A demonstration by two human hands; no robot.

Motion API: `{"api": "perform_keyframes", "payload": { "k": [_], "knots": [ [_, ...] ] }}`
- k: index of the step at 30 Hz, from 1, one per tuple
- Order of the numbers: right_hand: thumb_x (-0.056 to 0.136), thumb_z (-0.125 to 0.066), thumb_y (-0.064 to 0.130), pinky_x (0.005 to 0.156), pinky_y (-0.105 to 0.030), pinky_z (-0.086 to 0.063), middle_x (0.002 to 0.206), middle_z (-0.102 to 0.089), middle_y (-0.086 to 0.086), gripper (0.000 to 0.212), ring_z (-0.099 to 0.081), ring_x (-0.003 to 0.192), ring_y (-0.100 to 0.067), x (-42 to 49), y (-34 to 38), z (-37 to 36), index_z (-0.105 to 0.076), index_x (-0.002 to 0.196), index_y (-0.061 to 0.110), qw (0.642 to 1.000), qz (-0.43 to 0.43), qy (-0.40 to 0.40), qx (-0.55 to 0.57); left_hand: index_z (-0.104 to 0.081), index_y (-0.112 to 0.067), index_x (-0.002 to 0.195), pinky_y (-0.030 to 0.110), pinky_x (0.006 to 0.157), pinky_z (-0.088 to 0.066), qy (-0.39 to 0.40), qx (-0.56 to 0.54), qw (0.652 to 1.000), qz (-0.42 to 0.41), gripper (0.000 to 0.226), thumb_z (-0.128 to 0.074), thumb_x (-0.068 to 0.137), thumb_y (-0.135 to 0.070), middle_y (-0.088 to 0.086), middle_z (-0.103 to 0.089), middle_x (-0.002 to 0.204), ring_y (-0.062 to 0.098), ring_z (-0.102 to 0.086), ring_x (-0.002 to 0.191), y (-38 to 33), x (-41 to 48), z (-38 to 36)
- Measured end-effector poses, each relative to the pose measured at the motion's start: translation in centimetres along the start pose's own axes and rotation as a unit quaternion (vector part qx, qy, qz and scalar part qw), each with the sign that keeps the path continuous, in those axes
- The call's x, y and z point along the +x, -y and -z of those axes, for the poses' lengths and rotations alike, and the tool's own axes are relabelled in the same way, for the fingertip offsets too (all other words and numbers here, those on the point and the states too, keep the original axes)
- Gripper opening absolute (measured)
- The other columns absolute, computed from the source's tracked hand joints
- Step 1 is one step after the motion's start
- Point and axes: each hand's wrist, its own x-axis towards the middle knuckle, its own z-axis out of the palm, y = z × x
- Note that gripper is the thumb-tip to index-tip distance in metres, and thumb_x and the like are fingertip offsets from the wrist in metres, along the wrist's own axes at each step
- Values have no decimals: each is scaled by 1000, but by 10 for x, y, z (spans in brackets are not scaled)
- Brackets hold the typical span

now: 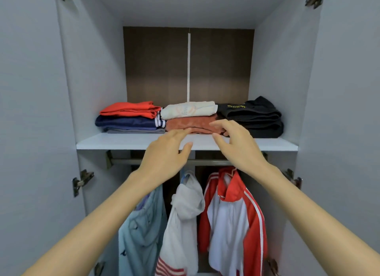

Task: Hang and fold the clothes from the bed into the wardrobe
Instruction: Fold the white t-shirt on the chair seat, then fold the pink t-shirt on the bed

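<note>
Three piles of folded clothes lie on the white wardrobe shelf (115, 142). On the left a red garment (129, 109) tops a navy one (125, 122). In the middle a cream shirt (188, 109) lies on a rust-coloured garment (189, 124). A black pile (257, 117) sits on the right. My left hand (166, 154) reaches to the shelf edge with straight fingers, its fingertips at the rust garment's front. My right hand (236, 141) hovers over the rust garment's right end, fingers loosely bent and holding nothing.
Below the shelf a metal rail (123, 161) carries a light blue shirt (141, 230), a grey hooded top (185, 214) and a red and white jacket (232, 218). The wardrobe doors (30, 111) stand open on both sides. A brown back panel (156, 63) closes the upper compartment.
</note>
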Motion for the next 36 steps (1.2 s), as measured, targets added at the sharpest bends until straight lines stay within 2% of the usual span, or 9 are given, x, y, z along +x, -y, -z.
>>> {"api": "perform_keyframes", "payload": {
  "k": [5, 10, 14, 17, 20, 24, 28, 32, 36],
  "knots": [
    [97, -49, 29, 91, -35, -44, 123, -57, 9, 31, -51, 109, -12, -61, 34, 13, -54, 127, 29, 999, -46, 0, -20, -41, -28, 143, 30, 98, -37, 19, -33, 999, -7, 44, -41, 100, -37, -5, -46, 144, 15, -47, 126, -10, -47, 15],
    [95, -49, 28, 95, -41, -46, 120, -59, 8, 32, -52, 110, -13, -128, 64, 16, -55, 127, 29, 994, -96, 6, -47, -42, -29, 142, 32, 97, -42, 52, -60, 996, -39, 44, -40, 100, -37, -4, -50, 140, 15, -50, 123, -15, -103, 23],
    [96, -50, 27, 97, -39, -44, 124, -59, 7, 30, -52, 115, -14, -204, 95, 28, -55, 126, 31, 984, -164, 16, -66, -41, -31, 143, 36, 98, -43, 110, -96, 987, -70, 44, -41, 99, -36, -3, -51, 138, 19, -50, 124, -24, -160, 30],
    [96, -50, 25, 95, -37, -44, 121, -59, 5, 30, -53, 110, -14, -258, 119, 49, -56, 125, 29, 971, -224, 22, -80, -37, -35, 144, 33, 95, -42, 158, -115, 976, -95, 46, -42, 99, -38, -4, -50, 140, 19, -52, 120, -43, -195, 38],
    [97, -49, 27, 91, -35, -46, 123, -58, 8, 30, -54, 106, -12, -312, 136, 74, -54, 127, 29, 957, -274, 19, -91, -39, -33, 143, 37, 96, -44, 185, -138, 963, -138, 46, -43, 98, -38, -3, -51, 139, 21, -55, 117, -73, -224, 40],
    [96, -49, 30, 89, -36, -48, 121, -58, 13, 30, -56, 101, -12, -398, 152, 120, -54, 126, 32, 930, -348, -14, -120, -40, -32, 143, 34, 96, -40, 235, -168, 936, -202, 45, -44, 98, -36, -5, -52, 137, 20, -49, 124, -136, -272, 37],
    [96, -51, 27, 91, -36, -47, 121, -60, 9, 30, -58, 102, -12, -487, 164, 169, -55, 125, 29, 894, -415, -42, -160, -39, -36, 143, 35, 96, -40, 281, -196, 894, -289, 44, -41, 99, -38, -5, -49, 140, 20, -49, 124, -214, -319, 26],
    [96, -52, 24, 88, -27, -44, 117, -61, 8, 28, -55, 96, -9, -578, 178, 223, -57, 124, 28, 846, -496, -81, -180, -36, -37, 144, 33, 92, -40, 330, -225, 845, -355, 44, -39, 100, -38, -8, -45, 144, 17, -48, 125, -301, -371, 11],
    [96, -52, 25, 87, -34, -48, 118, -62, 8, 28, -59, 95, -12, -672, 196, 278, -58, 122, 27, 788, -569, -122, -203, -35, -33, 145, 34, 95, -39, 379, -253, 791, -408, 45, -39, 101, -36, -6, -44, 145, 18, -44, 129, -391, -433, 2]
  ]
}}
